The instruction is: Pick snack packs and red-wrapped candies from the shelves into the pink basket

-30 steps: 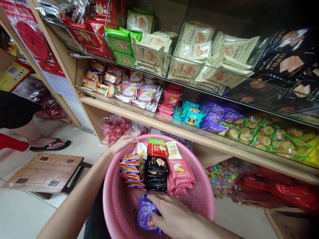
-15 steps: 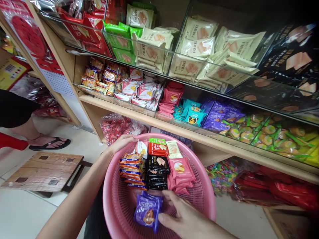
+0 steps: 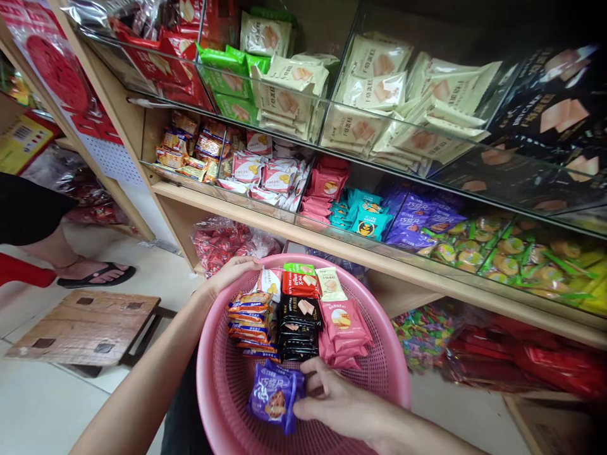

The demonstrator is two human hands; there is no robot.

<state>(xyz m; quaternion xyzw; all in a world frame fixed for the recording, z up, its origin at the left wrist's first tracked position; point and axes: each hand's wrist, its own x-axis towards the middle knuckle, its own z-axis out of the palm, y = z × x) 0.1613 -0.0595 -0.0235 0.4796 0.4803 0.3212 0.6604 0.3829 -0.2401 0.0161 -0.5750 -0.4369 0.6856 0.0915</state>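
My left hand (image 3: 232, 275) is closed over the far left rim of a round pink plastic basket (image 3: 207, 373). Inside it, purple snack packets (image 3: 272, 398) lie in the near part. My right hand (image 3: 327, 395) is at their right edge, thumb and forefinger apart, fingertips against the wrappers. Behind them are stacked black cake packets (image 3: 300, 322), with orange and blue packets (image 3: 250, 322) to the left and pink packets (image 3: 344, 328) to the right. A red packet (image 3: 301, 284), a green packet (image 3: 300, 268), a white packet (image 3: 269, 282) and a cream packet (image 3: 331, 284) line the far side.
Wooden shelves (image 3: 265, 224) with clear-fronted bins of wrapped snacks rise ahead. Bagged red goods (image 3: 222, 243) sit beneath them. A low wooden stool (image 3: 83, 327) stands at the left, near another person's sandalled foot (image 3: 97, 273). More bagged sweets (image 3: 422, 335) lie at the lower right.
The purple packets have shifted slightly left in the basket. My right hand has moved left with them, its fingertips now closer against their edge. My left hand stays on the rim.
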